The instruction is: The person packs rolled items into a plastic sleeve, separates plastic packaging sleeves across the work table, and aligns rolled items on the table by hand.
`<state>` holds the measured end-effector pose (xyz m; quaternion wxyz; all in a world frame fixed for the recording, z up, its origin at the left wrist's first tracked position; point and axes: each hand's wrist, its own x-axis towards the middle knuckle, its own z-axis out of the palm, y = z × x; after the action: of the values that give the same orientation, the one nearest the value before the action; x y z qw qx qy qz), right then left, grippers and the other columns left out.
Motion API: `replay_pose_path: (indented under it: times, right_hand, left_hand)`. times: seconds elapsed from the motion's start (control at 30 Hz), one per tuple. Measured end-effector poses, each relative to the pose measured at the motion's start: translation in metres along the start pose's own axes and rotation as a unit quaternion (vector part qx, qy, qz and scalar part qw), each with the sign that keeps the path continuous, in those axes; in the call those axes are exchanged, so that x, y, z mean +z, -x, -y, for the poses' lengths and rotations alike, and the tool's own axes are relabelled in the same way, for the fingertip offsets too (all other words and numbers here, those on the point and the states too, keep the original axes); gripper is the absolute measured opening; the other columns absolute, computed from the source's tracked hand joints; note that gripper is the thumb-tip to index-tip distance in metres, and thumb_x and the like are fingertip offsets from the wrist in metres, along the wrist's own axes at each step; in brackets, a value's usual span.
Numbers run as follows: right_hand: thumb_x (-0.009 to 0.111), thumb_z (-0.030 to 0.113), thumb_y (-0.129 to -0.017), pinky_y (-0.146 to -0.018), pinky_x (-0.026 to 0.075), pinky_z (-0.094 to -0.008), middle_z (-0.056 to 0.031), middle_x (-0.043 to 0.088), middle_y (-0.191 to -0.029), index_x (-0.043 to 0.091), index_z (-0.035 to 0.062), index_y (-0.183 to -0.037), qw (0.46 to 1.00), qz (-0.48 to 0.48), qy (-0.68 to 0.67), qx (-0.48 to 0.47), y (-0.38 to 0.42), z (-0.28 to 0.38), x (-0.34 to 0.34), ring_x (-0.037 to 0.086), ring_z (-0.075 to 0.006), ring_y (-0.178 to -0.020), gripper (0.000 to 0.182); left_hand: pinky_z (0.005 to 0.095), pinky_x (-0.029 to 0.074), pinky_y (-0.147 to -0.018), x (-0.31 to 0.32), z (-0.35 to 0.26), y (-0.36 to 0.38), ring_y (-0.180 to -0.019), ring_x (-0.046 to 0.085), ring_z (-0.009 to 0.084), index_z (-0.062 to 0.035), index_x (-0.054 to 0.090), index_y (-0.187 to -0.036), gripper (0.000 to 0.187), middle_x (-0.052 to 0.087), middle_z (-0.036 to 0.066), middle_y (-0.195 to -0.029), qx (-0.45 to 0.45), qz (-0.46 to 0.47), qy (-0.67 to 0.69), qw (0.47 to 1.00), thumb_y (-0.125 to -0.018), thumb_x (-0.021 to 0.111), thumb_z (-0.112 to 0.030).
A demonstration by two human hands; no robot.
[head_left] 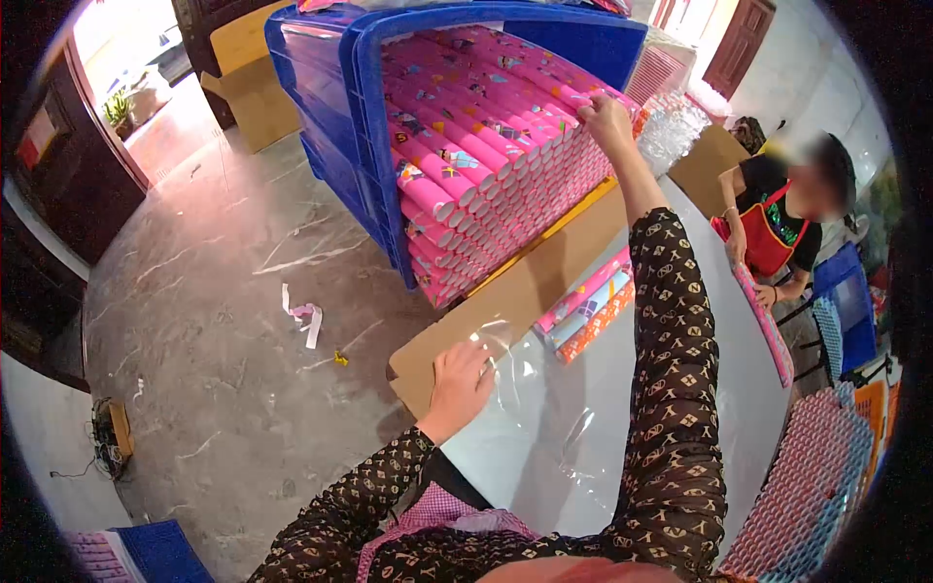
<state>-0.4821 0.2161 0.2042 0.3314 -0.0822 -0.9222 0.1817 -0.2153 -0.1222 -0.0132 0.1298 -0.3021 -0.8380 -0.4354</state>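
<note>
A tipped blue crate [374, 146] holds stacked pink patterned rolls of wrapping paper [462, 155], their open ends facing me. My right hand [607, 121] reaches to the upper right of the stack, its fingers closed on the end of a pink roll there. My left hand [462, 384] lies with fingers extended on a cardboard sheet [423, 360], at the edge of clear plastic film [530, 389]. Between my arms, a pink, a light blue and an orange roll [598, 316] lie side by side on the white table [603, 428].
At the right, another person [782, 214] in a red apron handles a pink roll [763, 321]. Many stacked rolls [802, 486] stand at the lower right. Paper scraps [306, 316] lie on the grey floor [214, 330]. A cardboard box [253, 83] stands behind the crate.
</note>
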Motion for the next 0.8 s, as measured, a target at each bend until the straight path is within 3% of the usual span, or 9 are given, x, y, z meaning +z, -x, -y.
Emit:
replay_pose_path:
  times: [0.1, 0.17, 0.33, 0.4, 0.47, 0.53, 0.67, 0.8]
  right_hand:
    - [0.066, 0.029, -0.08, -0.082, 0.05, -0.0469, -0.0268, 0.066, -0.094, 0.069, -0.0004, -0.096, 1.0, -0.007, 0.018, -0.014, 0.005, -0.001, -0.009, 0.065, -0.0398, -0.093, 0.034]
    - [0.064, 0.028, -0.084, -0.071, 0.05, -0.0399, -0.0199, 0.067, -0.078, 0.07, 0.0003, -0.09, 0.998, 0.025, 0.051, -0.022, 0.011, -0.002, -0.018, 0.068, -0.0281, -0.077, 0.029]
    - [0.06, 0.027, -0.09, -0.061, 0.052, -0.0357, -0.0134, 0.066, -0.073, 0.067, -0.0024, -0.085, 0.996, 0.093, 0.009, -0.007, 0.034, -0.004, -0.044, 0.068, -0.0208, -0.069, 0.031]
    - [0.059, 0.028, -0.092, -0.056, 0.055, -0.0318, -0.0095, 0.066, -0.076, 0.065, -0.0015, -0.089, 0.959, 0.151, -0.191, 0.142, 0.057, 0.012, -0.062, 0.068, -0.0178, -0.067, 0.03]
    - [0.057, 0.029, -0.094, -0.056, 0.057, -0.0308, -0.0083, 0.066, -0.079, 0.062, 0.0004, -0.093, 0.947, 0.175, -0.217, 0.158, 0.063, 0.01, -0.069, 0.068, -0.0178, -0.068, 0.029]
    - [0.056, 0.026, -0.094, -0.056, 0.057, -0.0317, -0.0092, 0.065, -0.081, 0.061, 0.0005, -0.093, 0.904, 0.177, -0.31, 0.236, 0.078, 0.011, -0.08, 0.068, -0.0188, -0.068, 0.026]
    - [0.052, 0.03, -0.096, -0.059, 0.058, -0.0352, -0.0078, 0.063, -0.085, 0.056, 0.0018, -0.101, 0.866, 0.244, -0.345, 0.267, 0.105, 0.012, -0.112, 0.069, -0.0208, -0.071, 0.029]
    - [0.05, 0.032, -0.097, -0.061, 0.058, -0.037, -0.0061, 0.063, -0.082, 0.057, 0.0028, -0.098, 0.844, 0.221, -0.374, 0.313, 0.142, 0.006, -0.135, 0.068, -0.021, -0.07, 0.03]
  left_hand:
    - [0.0437, 0.034, -0.096, 0.0, 0.0, 0.0, -0.117, 0.051, 0.03, -0.0052, 0.058, -0.111, 0.032, 0.058, 0.011, -0.119, 0.002, 0.005, 0.006, 1.0, -0.08, 0.065, -0.012]
    - [0.0437, 0.034, -0.097, 0.001, 0.001, -0.001, -0.117, 0.051, 0.0301, -0.0051, 0.059, -0.11, 0.032, 0.058, 0.011, -0.119, 0.004, 0.001, 0.005, 1.0, -0.079, 0.065, -0.011]
    - [0.0438, 0.034, -0.098, 0.0, 0.0, -0.001, -0.117, 0.051, 0.03, -0.0049, 0.06, -0.106, 0.029, 0.058, 0.011, -0.118, -0.009, 0.005, 0.008, 1.0, -0.079, 0.064, -0.01]
    - [0.0439, 0.034, -0.098, 0.0, -0.001, 0.0, -0.117, 0.051, 0.0296, -0.005, 0.06, -0.105, 0.027, 0.058, 0.011, -0.118, -0.004, -0.001, 0.008, 1.0, -0.079, 0.063, -0.01]
    - [0.0438, 0.034, -0.098, 0.001, -0.001, 0.0, -0.117, 0.051, 0.0296, -0.0049, 0.06, -0.105, 0.027, 0.058, 0.011, -0.118, -0.001, -0.005, 0.009, 1.0, -0.079, 0.063, -0.01]
    - [0.0437, 0.033, -0.098, 0.003, 0.001, 0.0, -0.117, 0.051, 0.0296, -0.0048, 0.06, -0.105, 0.027, 0.058, 0.011, -0.118, 0.0, -0.007, 0.01, 1.0, -0.079, 0.063, -0.01]
    - [0.043, 0.035, -0.097, 0.006, 0.003, 0.001, -0.115, 0.052, 0.0292, -0.0042, 0.06, -0.104, 0.026, 0.06, 0.012, -0.117, 0.009, -0.016, 0.001, 1.0, -0.079, 0.062, -0.01]
    - [0.0422, 0.037, -0.094, 0.008, 0.004, 0.001, -0.112, 0.053, 0.0299, -0.0039, 0.062, -0.102, 0.024, 0.061, 0.012, -0.113, 0.024, -0.036, -0.005, 0.999, -0.079, 0.062, -0.01]
